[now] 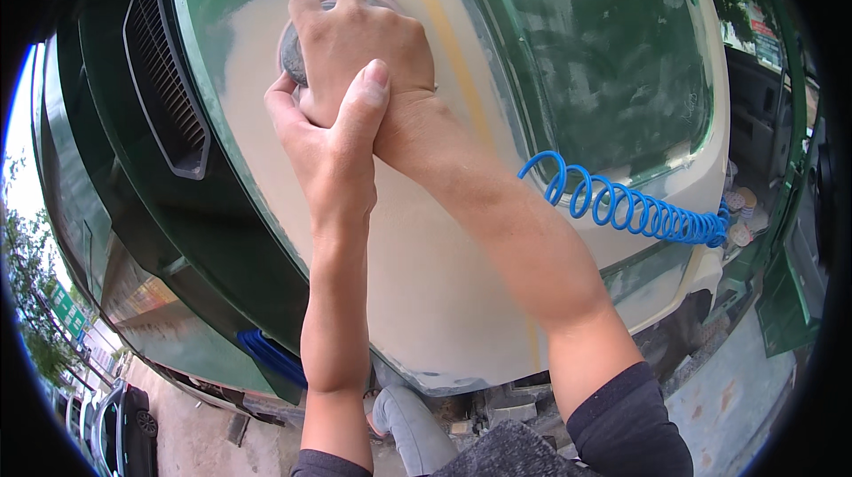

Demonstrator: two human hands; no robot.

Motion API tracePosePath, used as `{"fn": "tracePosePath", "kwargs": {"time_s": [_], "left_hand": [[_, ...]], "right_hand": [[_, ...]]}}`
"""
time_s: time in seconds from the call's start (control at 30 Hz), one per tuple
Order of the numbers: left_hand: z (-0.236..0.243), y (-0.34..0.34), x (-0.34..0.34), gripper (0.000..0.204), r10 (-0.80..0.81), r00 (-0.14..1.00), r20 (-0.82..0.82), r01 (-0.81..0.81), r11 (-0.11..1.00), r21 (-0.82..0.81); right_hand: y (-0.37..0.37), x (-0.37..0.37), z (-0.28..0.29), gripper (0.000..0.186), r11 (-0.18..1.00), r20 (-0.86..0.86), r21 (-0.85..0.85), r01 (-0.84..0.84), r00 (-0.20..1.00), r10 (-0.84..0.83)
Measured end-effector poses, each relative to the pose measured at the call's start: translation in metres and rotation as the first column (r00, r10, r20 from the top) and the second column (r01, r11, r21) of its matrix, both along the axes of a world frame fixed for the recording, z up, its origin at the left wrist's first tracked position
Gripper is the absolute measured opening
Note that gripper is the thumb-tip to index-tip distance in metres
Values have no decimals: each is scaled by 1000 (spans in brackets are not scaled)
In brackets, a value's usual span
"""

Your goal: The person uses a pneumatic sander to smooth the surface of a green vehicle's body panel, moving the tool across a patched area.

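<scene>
One right grip [368, 47], curled over round tool [291, 58]

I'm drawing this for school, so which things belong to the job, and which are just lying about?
In the job: right hand, left hand, round tool, beige-and-green panel, probably the blue coiled hose.
Just about, it seems: parked car, green sign, tree.

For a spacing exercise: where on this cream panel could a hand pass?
Bare: cream panel between the forearms, plus a strip between the left hand and the dark bodywork. Crowded: the round tool under the right hand, and the blue coiled hose.
</scene>
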State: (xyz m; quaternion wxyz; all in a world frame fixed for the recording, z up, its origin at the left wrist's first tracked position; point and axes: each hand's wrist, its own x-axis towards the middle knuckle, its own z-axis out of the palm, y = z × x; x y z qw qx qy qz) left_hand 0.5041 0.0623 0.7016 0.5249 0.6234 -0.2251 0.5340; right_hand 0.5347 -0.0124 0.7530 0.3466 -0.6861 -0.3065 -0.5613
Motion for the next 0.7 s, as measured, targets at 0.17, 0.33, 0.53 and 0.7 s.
{"fn": "tracePosePath", "kwargs": {"time_s": [0.17,0.33,0.53,0.7], "left_hand": [[-26,18,-20,92,-121,992,48,126,982,-138],[-6,-3,-4,96,57,998,2,-57,996,62],[-42,0,-27,103,-55,998,-1,54,984,-172],[-26,-22,-14,102,-59,998,25,59,997,-40]], "right_hand": [[51,-7,-19,47,992,116,-105,-64,990,76],[2,6,-12,47,998,63,60,-7,998,3],[29,-16,-40,46,979,152,-166,116,984,-91],[-12,-6,-28,49,993,126,-50,108,987,-101]]}}
